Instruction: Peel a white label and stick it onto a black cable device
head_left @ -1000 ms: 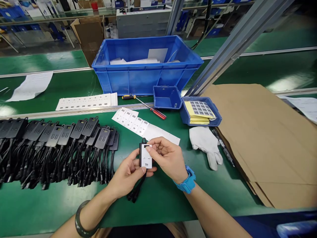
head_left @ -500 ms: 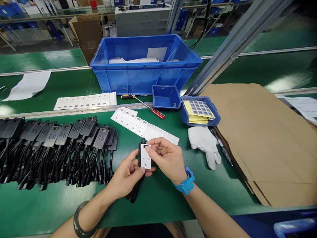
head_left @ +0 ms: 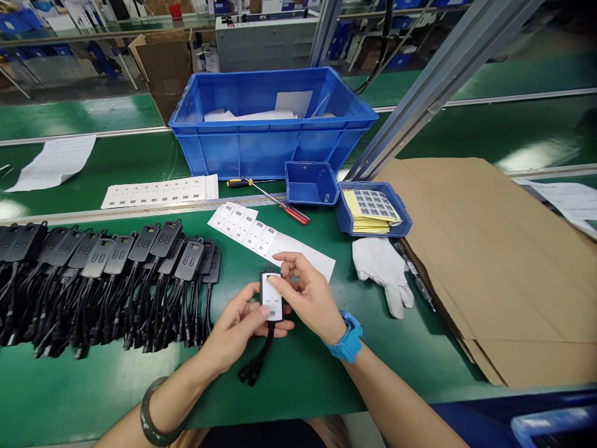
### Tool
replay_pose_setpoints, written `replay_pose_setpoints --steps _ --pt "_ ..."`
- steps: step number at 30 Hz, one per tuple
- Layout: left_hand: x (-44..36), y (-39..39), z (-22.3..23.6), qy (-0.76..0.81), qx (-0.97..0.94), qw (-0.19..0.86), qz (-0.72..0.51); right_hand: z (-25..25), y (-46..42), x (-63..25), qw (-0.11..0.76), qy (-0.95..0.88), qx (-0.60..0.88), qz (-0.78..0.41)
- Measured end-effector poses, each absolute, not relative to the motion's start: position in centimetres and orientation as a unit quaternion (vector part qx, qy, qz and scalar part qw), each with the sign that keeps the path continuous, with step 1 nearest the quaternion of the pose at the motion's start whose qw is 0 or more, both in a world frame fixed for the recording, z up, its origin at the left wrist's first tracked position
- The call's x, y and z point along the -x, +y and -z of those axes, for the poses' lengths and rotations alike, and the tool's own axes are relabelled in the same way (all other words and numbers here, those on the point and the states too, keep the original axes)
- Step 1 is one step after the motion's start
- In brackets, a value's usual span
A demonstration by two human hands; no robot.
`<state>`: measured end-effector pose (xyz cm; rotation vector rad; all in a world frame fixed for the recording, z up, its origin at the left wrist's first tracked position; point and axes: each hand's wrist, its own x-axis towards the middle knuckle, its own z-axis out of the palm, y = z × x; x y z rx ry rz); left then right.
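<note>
My left hand [head_left: 237, 330] grips a small black device [head_left: 271, 297] with a white label on its face and black cables [head_left: 255, 364] hanging below it. My right hand [head_left: 305, 295], with a blue watch on its wrist, presses fingertips on the label's upper part. Both hands hover over the green bench [head_left: 303, 373] near its front edge. A white label strip [head_left: 261, 239] lies just behind them. To the left, several identical black devices with cables [head_left: 107, 280] lie in a row.
A large blue crate [head_left: 273, 121] stands at the back, with two small blue bins [head_left: 311, 182] in front; one bin [head_left: 375, 210] holds yellow sticker sheets. A screwdriver [head_left: 275, 198], a white glove [head_left: 385, 270], a black pen [head_left: 413, 277] and flat cardboard [head_left: 504, 261] lie right.
My right fingers have slid down over the label, covering more of it, and the device now sits slightly lower and tilted in my left hand.
</note>
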<state>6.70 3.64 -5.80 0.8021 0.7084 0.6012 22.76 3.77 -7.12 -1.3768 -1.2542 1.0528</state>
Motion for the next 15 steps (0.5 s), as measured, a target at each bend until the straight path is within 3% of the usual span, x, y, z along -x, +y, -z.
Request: replay_pose_setpoints --steps 8,15 --pt "-6.66 3.77 6.06 0.357 -0.336 0.8 -0.345 7.13 3.25 -22.37 0.369 -0.624 0.523 -0.449" --pt "-6.34 3.74 6.22 0.425 -0.453 0.703 -0.346 7.87 2.99 -21.93 0.419 -0.613 0.475 -0.473"
